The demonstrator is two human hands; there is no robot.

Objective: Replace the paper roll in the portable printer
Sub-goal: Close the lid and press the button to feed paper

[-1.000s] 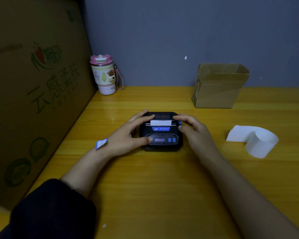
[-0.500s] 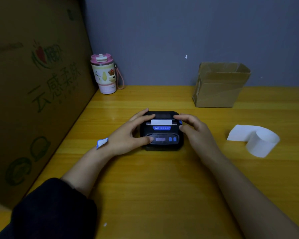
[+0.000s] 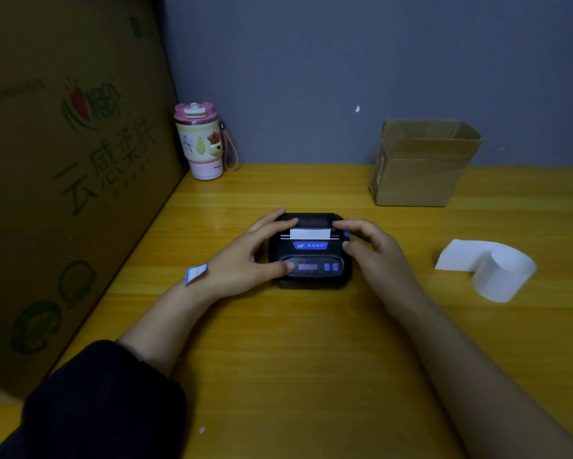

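Note:
A small black portable printer (image 3: 311,256) lies on the yellow wooden desk (image 3: 278,359), lid down, with a white strip of paper (image 3: 310,233) sticking out of its slot. My left hand (image 3: 245,260) grips its left side, thumb on the front panel and fingers over the top left edge. My right hand (image 3: 374,250) rests against its right side, fingertips on the top right edge near a blue latch (image 3: 346,234). A loose white paper roll (image 3: 500,276), partly unwound, lies on the desk to the right, apart from both hands.
An open brown cardboard box (image 3: 420,167) stands at the back right against the grey wall. A pink-lidded tumbler (image 3: 200,144) stands at the back left. A large printed cardboard sheet (image 3: 63,160) walls off the left side. A small blue-edged label (image 3: 195,273) sticks to my left wrist.
Almost nothing has moved. Both hands stay on the printer's sides; the right fingertips have shifted slightly along the top edge.

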